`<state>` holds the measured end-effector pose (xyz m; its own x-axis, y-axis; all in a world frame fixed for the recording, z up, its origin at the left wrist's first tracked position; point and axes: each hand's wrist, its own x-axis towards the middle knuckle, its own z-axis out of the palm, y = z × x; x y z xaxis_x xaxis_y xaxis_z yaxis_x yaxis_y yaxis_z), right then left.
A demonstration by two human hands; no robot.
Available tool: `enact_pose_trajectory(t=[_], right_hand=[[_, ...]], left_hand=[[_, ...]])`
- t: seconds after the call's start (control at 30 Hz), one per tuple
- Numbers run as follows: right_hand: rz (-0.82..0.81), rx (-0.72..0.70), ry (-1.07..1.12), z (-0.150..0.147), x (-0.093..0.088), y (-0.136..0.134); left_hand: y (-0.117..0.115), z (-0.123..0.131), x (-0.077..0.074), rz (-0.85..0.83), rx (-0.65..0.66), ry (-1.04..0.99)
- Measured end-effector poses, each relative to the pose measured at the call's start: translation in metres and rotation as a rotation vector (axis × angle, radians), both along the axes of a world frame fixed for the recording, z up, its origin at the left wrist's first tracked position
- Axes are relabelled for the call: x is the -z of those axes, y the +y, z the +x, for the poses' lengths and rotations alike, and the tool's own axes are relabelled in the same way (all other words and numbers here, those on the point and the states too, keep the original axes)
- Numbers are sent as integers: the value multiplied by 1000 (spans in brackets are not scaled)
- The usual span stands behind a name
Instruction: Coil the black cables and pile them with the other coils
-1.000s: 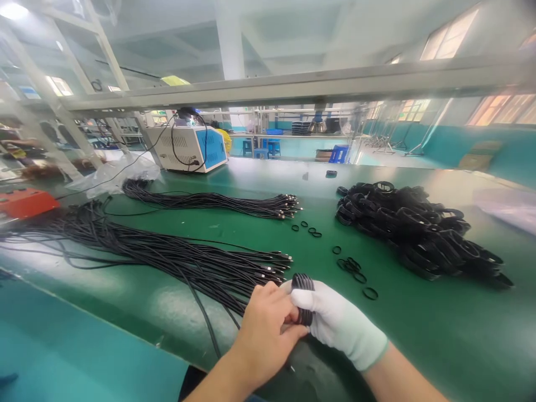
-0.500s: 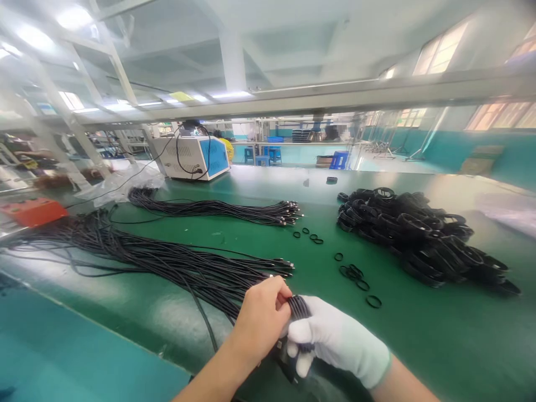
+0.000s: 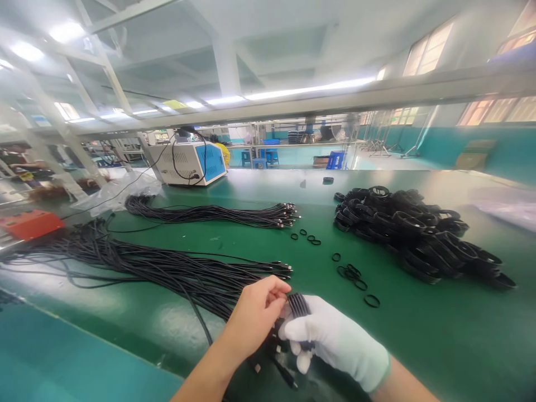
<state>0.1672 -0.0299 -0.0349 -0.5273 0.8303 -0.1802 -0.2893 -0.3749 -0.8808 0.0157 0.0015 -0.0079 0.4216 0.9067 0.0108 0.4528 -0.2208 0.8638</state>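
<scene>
A black cable wound into a tight coil is gripped by my right hand, which wears a white glove. Its thumb lies across the loops and its fingers curl under them. My bare left hand is at the coil's left side, thumb and fingers pinched together; what is between them, if anything, is hidden. Below the hands a cable end with a black plug shows, along with small metal connector tips. Just left of my left hand lies a spread bundle of long black cables, connector ends pointing right.
Behind lies a second cable bundle. To the right are small black rings and a large heap of coiled black cables on the green table. A white and blue machine and an orange-red box stand at left.
My left hand has shifted slightly left, leaving a small gap at the coil's edge. The right hand keeps its grip. More connector tips show beneath the hands, and the view has moved slightly.
</scene>
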Motion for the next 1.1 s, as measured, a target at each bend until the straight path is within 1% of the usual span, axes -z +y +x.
enact_pose_trajectory(t=[0.07, 0.2, 0.33, 0.43, 0.5, 0.6, 0.67, 0.77, 0.87, 0.93, 1.0, 1.03, 1.1], right_hand=[[23, 29, -43, 0, -2, 0], [63, 29, -99, 0, -3, -1], [45, 45, -83, 1, -2, -2], [17, 55, -45, 2, -8, -2], [-14, 37, 9, 7, -15, -1], [-43, 27, 57, 22, -25, 1], [-38, 62, 95, 35, -26, 3], [-19, 139, 187, 52, -16, 7], [4, 186, 220, 61, -3, 10], [25, 210, 214, 63, 0, 12], [39, 257, 190, 63, -2, 13], [35, 288, 164, 63, -4, 14], [17, 366, 79, 64, -10, 15]], left_hand=[[-3, -1, -4, -17, -7, -27], [-4, 3, -3, 62, -73, 6], [0, 4, 2, 4, -32, -50], [4, 0, -1, 20, -14, -64], [11, -2, -6, 85, -5, -8], [39, 4, -15, 195, 23, 142], [64, 20, -17, 247, 68, 237], [95, 62, -9, 288, 180, 305], [111, 112, 7, 311, 269, 337], [116, 139, 18, 297, 319, 361], [120, 152, 24, 256, 345, 366], [121, 153, 25, 231, 345, 355], [123, 144, 20, 174, 318, 300]])
